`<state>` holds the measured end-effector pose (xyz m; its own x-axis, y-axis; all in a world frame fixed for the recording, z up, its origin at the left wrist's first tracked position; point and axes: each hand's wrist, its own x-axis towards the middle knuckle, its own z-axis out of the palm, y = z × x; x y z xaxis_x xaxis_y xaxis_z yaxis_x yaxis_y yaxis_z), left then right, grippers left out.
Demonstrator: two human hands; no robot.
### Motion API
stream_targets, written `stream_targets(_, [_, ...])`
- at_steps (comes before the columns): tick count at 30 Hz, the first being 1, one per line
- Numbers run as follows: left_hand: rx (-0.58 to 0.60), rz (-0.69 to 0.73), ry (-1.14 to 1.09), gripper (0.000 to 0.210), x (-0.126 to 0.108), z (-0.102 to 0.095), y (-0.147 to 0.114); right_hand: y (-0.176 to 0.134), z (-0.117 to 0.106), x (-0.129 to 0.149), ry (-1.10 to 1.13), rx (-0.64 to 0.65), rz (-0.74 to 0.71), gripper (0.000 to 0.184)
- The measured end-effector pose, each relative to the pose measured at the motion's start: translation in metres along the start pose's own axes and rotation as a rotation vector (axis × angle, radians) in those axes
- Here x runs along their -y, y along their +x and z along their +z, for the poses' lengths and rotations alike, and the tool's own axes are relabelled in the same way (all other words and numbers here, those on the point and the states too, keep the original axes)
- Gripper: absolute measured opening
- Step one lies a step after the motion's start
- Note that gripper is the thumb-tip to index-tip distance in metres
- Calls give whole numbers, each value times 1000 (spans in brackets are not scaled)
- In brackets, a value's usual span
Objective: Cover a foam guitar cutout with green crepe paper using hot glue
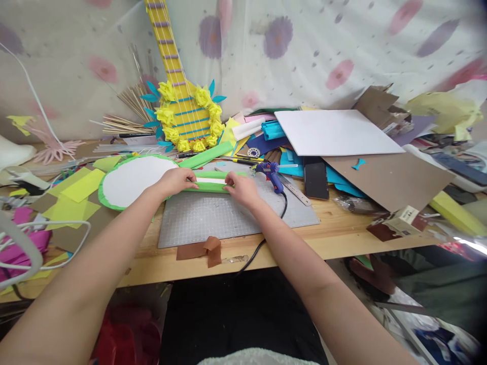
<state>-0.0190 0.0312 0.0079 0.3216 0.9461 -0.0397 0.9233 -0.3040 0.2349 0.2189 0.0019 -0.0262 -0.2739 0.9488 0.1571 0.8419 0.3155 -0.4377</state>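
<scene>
From nine o'clock to the centre of a wooden table (146,268), a guitar-shaped board (135,177) lies half-dressed in green paper (209,188).

Left hand (174,182) and right hand (241,189) each pinch the paper along the neck. The rounded body's rim is already covered; a white strip (211,180) between the hands shows bare, so the neck seems unfinished. A glue gun (271,175) rests at the right hand's two o'clock.
</scene>
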Motion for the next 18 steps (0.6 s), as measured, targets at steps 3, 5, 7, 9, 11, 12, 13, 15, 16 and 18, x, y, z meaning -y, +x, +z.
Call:
stream_targets(3, [36, 8, 17, 27, 1, -3, 4, 5, -7, 1, -31, 45, 2, 14])
stream_targets(5, [40, 25, 35, 27, 1, -5, 6, 7, -10, 1, -47, 57, -9, 16])
stream_targets(7, [27, 34, 38, 26, 1, -5, 7, 8, -11, -1, -48, 53, -17, 16])
stream_targets(9, [-3, 29, 22, 25, -1, -4, 9, 8, -9, -3, -40, 25, -16, 15])
stream_targets(11, [-31, 27, -1, 25, -2, -2, 11, 7, -5, -7, -32, -17, 7, 14])
stream_targets(12, [-39, 30, -10, 25, -2, -1, 12, 7, -3, -9, -24, -40, 19, 14])
stream_targets(13, [-44, 34, -17, 26, -3, 0, 13, 6, -1, -11, -9, -63, 30, 14])
stream_targets(15, [-41, 40, -26, 26, -3, 1, 15, 4, 4, -15, 32, -104, 38, 14])
stream_targets(16, [-36, 40, -33, 27, -3, 1, 15, 3, 6, -16, 52, -123, 36, 14])
stream_targets(18, [-17, 33, -51, 27, -2, 0, 14, 1, 9, -17, 80, -148, 35, 14])
